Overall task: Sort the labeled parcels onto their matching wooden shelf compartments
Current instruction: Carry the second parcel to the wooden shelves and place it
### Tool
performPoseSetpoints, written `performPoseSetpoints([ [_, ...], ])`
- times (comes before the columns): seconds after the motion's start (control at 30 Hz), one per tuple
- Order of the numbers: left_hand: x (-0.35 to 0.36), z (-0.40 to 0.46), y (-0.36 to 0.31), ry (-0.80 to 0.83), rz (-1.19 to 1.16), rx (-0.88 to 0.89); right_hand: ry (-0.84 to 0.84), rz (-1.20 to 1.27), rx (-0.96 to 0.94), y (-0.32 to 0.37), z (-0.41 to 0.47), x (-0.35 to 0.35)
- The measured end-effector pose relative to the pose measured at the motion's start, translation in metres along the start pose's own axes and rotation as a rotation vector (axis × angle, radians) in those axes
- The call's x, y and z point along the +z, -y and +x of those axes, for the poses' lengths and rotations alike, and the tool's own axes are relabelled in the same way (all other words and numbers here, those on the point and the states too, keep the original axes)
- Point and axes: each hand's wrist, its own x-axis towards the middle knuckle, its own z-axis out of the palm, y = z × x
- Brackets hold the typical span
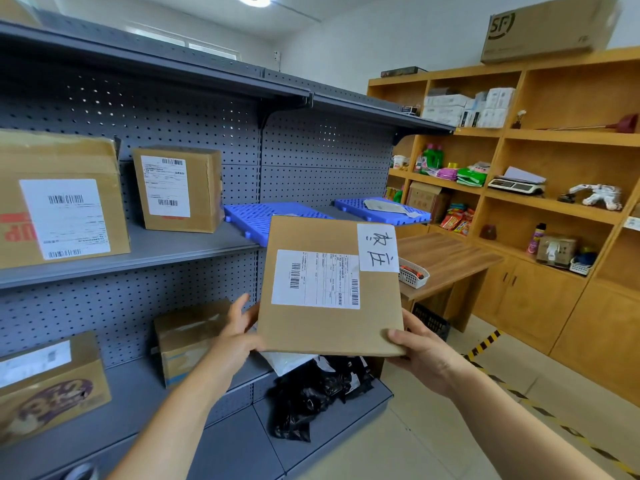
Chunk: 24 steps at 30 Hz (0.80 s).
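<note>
One flat parcel in hand, sorting barely begun.

Head view: both hands hold a flat parcel (330, 289) upright in front of the grey metal rack (311, 154); the left hand (239, 332) is clamped on its lower left corner, the right hand (420, 351) on its lower right corner. A handwritten slip (377, 247) and a printed label face the camera. The wooden shelf (554, 140) stands well apart to the right, holding household goods; no sorted parcel is recognisable there. Several boxes (178, 188) and black bags (311, 393) sit on the rack, seemingly left to sort.
</note>
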Motion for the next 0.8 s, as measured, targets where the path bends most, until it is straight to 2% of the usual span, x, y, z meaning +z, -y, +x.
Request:
performPoseSetpoints([
  [0.17, 0.000, 0.003, -0.001, 0.046, 0.043, 0.015, -0.080, 0.121, -0.100, 0.011, 0.004, -0.003],
  [0.27, 0.003, 0.006, -0.011, -0.028, 0.136, 0.052, -0.117, 0.223, -0.110, 0.022, 0.008, -0.007],
  [0.3, 0.002, 0.009, -0.015, -0.110, 0.221, 0.073, -0.114, 0.234, -0.110, 0.027, 0.008, -0.007],
  [0.4, -0.002, 0.018, -0.028, -0.345, 0.733, 0.240, -0.082, 0.194, -0.095, 0.042, 0.003, -0.003],
  [0.47, -0.006, 0.024, -0.037, -0.359, 0.913, 0.323, -0.065, 0.174, -0.112, 0.055, -0.001, 0.001],
  [0.53, -0.009, 0.028, -0.044, -0.327, 0.969, 0.335, -0.068, 0.148, -0.118, 0.065, -0.002, 0.003],
  [0.63, -0.011, 0.031, -0.050, -0.245, 0.961, 0.269, -0.055, 0.079, -0.128, 0.077, -0.002, 0.006],
  [0.8, -0.017, 0.035, -0.057, -0.076, 0.566, 0.101, -0.041, -0.003, -0.181, 0.104, -0.007, 0.008],
])
